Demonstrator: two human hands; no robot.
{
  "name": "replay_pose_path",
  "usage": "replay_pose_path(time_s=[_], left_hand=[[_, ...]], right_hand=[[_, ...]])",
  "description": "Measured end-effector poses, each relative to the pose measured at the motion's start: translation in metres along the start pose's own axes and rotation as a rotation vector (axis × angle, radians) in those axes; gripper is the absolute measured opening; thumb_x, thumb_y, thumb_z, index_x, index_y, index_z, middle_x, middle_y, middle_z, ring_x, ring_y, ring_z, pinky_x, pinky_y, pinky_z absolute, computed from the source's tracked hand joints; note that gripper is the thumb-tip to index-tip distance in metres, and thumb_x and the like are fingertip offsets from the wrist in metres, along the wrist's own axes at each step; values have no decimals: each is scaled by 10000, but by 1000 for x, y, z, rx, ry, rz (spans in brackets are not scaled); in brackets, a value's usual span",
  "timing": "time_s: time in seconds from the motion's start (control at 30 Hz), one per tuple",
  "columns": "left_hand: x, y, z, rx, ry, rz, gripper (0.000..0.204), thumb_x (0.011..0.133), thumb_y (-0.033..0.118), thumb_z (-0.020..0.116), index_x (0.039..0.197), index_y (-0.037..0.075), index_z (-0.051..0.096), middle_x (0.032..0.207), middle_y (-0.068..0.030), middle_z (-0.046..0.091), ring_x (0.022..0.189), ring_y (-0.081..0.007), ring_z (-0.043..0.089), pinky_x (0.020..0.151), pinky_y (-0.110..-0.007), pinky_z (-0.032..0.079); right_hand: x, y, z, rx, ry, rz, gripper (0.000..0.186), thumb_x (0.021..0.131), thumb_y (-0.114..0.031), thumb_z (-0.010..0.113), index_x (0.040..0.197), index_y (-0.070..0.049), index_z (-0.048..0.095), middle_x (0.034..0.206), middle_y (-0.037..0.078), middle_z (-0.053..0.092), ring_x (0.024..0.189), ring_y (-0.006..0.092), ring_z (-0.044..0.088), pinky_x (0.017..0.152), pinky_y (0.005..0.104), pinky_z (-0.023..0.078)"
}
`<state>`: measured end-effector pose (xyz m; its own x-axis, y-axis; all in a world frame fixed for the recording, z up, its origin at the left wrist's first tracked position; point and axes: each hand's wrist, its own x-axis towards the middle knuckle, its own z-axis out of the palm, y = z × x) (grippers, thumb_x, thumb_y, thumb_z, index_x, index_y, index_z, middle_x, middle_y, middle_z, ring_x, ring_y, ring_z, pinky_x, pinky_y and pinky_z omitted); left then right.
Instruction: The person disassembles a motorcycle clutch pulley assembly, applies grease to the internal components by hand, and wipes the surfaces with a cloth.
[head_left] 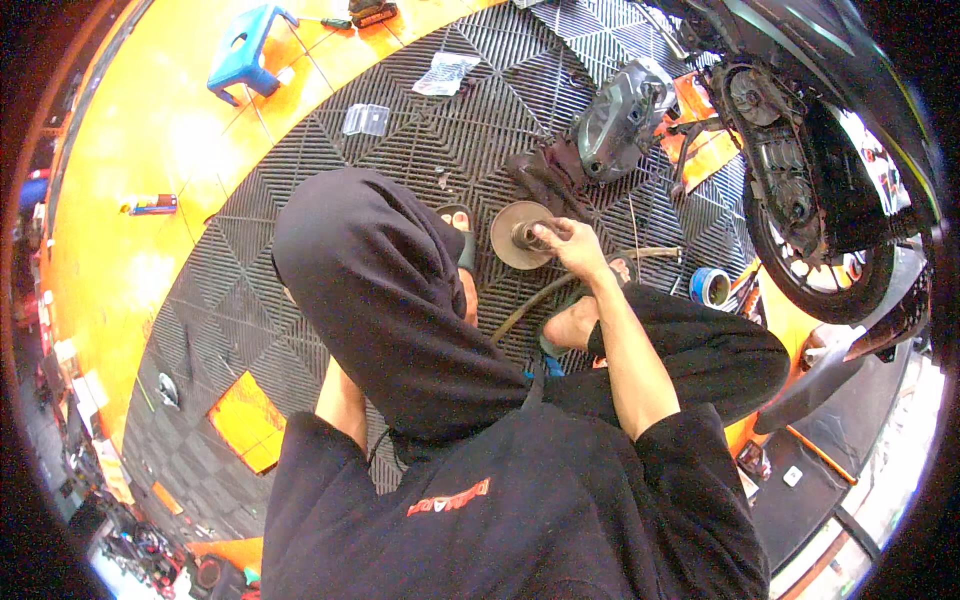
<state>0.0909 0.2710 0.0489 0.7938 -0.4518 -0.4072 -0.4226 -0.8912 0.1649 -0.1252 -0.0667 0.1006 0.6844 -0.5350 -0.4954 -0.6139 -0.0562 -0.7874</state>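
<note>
My right hand [572,247] is closed on a round metal pulley disc [510,236], with its thumb and fingers at the raised hub in the middle. The disc is tilted above the ribbed mat [375,150], between my feet. Of my left arm only the forearm [343,405] shows; the hand is hidden behind my raised left knee. A long curved brownish strip [535,300] runs under my right hand, partly hidden by my legs. Beyond the disc, a dark cloth [550,172] lies against a grey metal engine cover [625,120].
At the right stands a scooter [790,150] with its drive side exposed and its wheel [820,280] near my right knee. A blue-rimmed can [710,287] sits beside it. A clear plastic box [366,120], a plastic bag [446,74] and a blue stool [245,55] are farther off.
</note>
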Motion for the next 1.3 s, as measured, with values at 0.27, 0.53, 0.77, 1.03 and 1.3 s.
replay_pose_path(time_s=[0.27, 0.53, 0.77, 1.03, 1.3], left_hand=[[-29, -109, -17, -19, 42, -340, 497, 867, 252, 772, 1301, 129, 564, 1205, -130, 623, 1120, -318, 600, 957, -449, 516], [-34, -151, -25, -77, 57, -431, 612, 861, 242, 806, 1376, 90, 514, 1253, -139, 613, 1156, -302, 600, 970, -438, 525], [-21, -158, -75, -160, 214, -385, 714, 855, 233, 836, 1442, 56, 469, 1296, -147, 605, 1188, -288, 599, 981, -428, 533], [-14, -130, -253, -435, 654, -188, 833, 848, 223, 870, 1517, 16, 418, 1344, -156, 596, 1224, -272, 598, 995, -417, 543], [-60, 22, -399, -758, 906, 524, 613, 898, 251, 823, 1400, 32, 547, 1283, -109, 657, 1111, -232, 690, 924, -432, 615]], right_hand=[[15, 1, -17, 33, 68, -47, 728, 902, -561, 752, 1329, 22, 663, 1201, 198, 744, 1091, 248, 715, 968, 377, 541], [-6, -9, -52, -501, 62, -44, 608, 908, -464, 741, 1293, 3, 673, 1094, 256, 742, 1004, 373, 734, 943, 437, 562], [-9, -26, -59, -439, 61, -154, 694, 801, -368, 858, 1356, -22, 628, 1149, 212, 723, 1051, 362, 711, 954, 431, 553], [-19, -40, 1, -497, 38, -490, 688, 665, -222, 903, 1296, -69, 675, 1257, 185, 700, 1160, 361, 674, 1020, 423, 541], [-17, -44, 22, -706, 123, -428, 604, 685, -216, 912, 1210, -44, 667, 1035, 242, 731, 985, 410, 717, 884, 479, 576]])
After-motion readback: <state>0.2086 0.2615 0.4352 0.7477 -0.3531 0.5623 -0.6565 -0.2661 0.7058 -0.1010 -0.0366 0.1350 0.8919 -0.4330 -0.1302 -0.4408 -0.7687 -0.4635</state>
